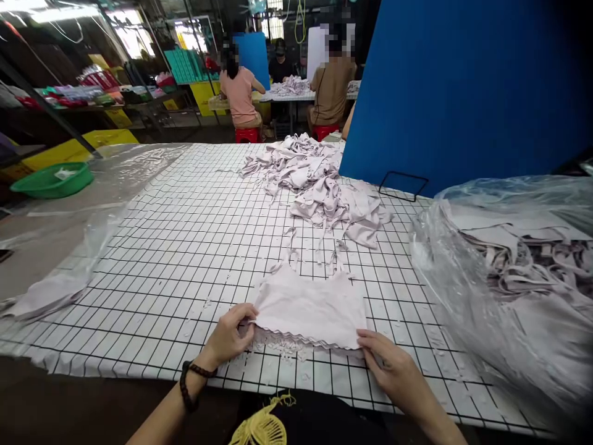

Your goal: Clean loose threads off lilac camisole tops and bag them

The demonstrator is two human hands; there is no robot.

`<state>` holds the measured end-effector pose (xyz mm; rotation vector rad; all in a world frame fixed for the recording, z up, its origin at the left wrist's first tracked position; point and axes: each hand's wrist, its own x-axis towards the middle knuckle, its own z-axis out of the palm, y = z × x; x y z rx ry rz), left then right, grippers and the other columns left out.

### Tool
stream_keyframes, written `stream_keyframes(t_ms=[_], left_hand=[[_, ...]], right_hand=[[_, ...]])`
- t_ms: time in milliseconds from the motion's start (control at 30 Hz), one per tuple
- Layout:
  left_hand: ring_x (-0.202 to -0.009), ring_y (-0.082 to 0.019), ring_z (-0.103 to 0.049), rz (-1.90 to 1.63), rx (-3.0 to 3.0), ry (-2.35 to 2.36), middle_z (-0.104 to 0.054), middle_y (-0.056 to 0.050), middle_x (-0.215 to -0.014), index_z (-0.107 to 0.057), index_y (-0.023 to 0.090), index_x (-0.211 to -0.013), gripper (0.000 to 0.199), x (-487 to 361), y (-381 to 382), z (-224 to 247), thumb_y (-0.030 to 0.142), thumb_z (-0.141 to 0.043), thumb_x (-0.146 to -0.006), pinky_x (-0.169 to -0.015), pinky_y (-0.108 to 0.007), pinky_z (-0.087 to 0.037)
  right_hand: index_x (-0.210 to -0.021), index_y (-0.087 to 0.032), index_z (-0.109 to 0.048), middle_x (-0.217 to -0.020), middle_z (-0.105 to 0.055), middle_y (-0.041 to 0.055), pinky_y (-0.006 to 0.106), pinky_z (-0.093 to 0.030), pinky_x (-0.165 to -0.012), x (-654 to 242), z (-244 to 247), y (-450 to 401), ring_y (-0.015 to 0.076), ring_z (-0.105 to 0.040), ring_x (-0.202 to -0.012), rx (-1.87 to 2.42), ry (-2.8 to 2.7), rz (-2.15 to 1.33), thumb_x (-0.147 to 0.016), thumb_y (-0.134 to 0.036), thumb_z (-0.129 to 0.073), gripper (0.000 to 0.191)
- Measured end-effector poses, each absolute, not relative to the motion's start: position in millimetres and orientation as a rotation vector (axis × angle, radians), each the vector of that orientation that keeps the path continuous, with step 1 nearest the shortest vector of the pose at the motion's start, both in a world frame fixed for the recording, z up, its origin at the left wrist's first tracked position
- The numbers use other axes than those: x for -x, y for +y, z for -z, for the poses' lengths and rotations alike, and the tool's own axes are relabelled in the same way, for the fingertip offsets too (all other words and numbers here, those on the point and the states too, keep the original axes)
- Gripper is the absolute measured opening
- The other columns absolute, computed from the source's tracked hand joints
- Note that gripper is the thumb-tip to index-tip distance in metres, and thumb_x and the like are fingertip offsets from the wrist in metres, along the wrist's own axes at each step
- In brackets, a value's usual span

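A pale pink strappy top (312,306) lies flat on the white cloth with black grid lines (185,247), its straps pointing away and its wavy hem toward me. My left hand (231,334), with a dark beaded bracelet at the wrist, pinches the hem's left corner. The hem's right corner is between the thumb and fingers of my right hand (386,364). Small pale scraps lie along the hem. Beyond the top is a loose heap of similar garments (301,167).
A clear plastic bag (445,278) of pale garments bulges at the right. Behind it stands a large blue panel (467,93) with a black wire stand (403,186). At the far left is a green basket (53,185). Several people sit at a farther table.
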<state>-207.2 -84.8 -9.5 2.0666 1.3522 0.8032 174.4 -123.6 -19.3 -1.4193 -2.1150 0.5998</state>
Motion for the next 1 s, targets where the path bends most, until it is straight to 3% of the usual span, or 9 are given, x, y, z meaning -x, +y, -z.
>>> stream_keyframes(t_ms=[233,367,467,533,633,733,867,1000], left_hand=[[-0.110,-0.021,-0.051,-0.742,-2.155,1.406,-0.058,-0.007,-0.105,-0.053,0.020,-0.087,0.012,208,-91,11,0.013,-0.051,-0.077,-0.094,-0.037,-0.044],[-0.117,-0.027,-0.045,-0.595,-2.248,1.464,-0.056,-0.008,-0.114,-0.059,0.021,-0.089,0.013,200,-93,-9,0.022,-0.057,-0.076,-0.099,-0.047,-0.038],[-0.117,-0.028,-0.044,-0.659,-2.213,1.499,-0.055,-0.008,-0.116,-0.061,0.022,-0.094,0.018,174,-87,-33,0.026,-0.058,-0.077,-0.100,-0.050,-0.035],[-0.113,-0.025,-0.048,-0.715,-2.092,1.376,-0.057,-0.008,-0.113,-0.062,0.022,-0.096,0.018,144,-76,-47,0.027,-0.056,-0.080,-0.100,-0.046,-0.037],[-0.097,-0.019,-0.058,-0.665,-1.767,1.054,-0.063,-0.007,-0.104,-0.062,0.021,-0.105,0.024,89,-53,-53,0.030,-0.053,-0.085,-0.088,-0.036,-0.047],[-0.096,-0.020,-0.061,-0.591,-1.315,0.842,-0.063,-0.012,-0.109,-0.058,0.017,-0.116,0.037,40,-29,-38,0.036,-0.056,-0.084,-0.088,-0.036,-0.048],[-0.097,-0.021,-0.063,-0.553,-0.832,0.728,-0.058,-0.017,-0.118,-0.048,0.013,-0.125,0.054,9,-9,-5,0.037,-0.065,-0.079,-0.094,-0.040,-0.044],[-0.104,-0.021,-0.061,-0.587,-0.589,0.701,-0.054,-0.020,-0.123,-0.043,0.010,-0.126,0.058,9,-5,11,0.032,-0.066,-0.079,-0.100,-0.039,-0.039]], right_hand=[[-0.103,-0.023,-0.064,-0.111,-0.064,0.0074,0.040,-0.052,-0.091,-175,18,-126,0.0233,-0.059,-0.107,1.339,-2.265,-0.421,-0.087,-0.016,-0.047,0.024],[-0.095,-0.026,-0.066,-0.108,-0.065,0.0060,0.042,-0.053,-0.083,-180,-2,-110,0.0250,-0.061,-0.100,1.444,-2.215,-0.493,-0.085,-0.025,-0.054,0.016],[-0.092,-0.024,-0.067,-0.099,-0.068,0.0062,0.035,-0.053,-0.075,-188,-15,-72,0.0212,-0.064,-0.085,1.541,-1.962,-0.566,-0.085,-0.031,-0.052,0.018],[-0.087,-0.022,-0.067,-0.091,-0.069,0.0055,0.031,-0.052,-0.068,-192,-18,-33,0.0180,-0.063,-0.072,1.627,-1.777,-0.628,-0.084,-0.035,-0.053,0.019],[-0.087,-0.019,-0.066,-0.082,-0.069,0.0041,0.025,-0.047,-0.055,-187,-14,33,0.0128,-0.057,-0.055,1.725,-1.534,-0.873,-0.077,-0.036,-0.059,0.021],[-0.075,-0.016,-0.063,-0.058,-0.062,0.0009,0.022,-0.033,-0.039,-169,-5,87,0.0089,-0.044,-0.038,1.796,-1.357,-1.098,-0.076,-0.040,-0.060,0.025],[-0.052,-0.017,-0.053,-0.039,-0.046,-0.0030,0.020,-0.022,-0.037,-145,8,126,0.0079,-0.038,-0.036,1.833,-1.278,-1.111,-0.067,-0.040,-0.071,0.033],[-0.056,-0.017,-0.051,-0.039,-0.041,-0.0064,0.020,-0.017,-0.034,-139,18,138,0.0054,-0.030,-0.032,1.797,-1.136,-1.283,-0.069,-0.028,-0.067,0.023]])
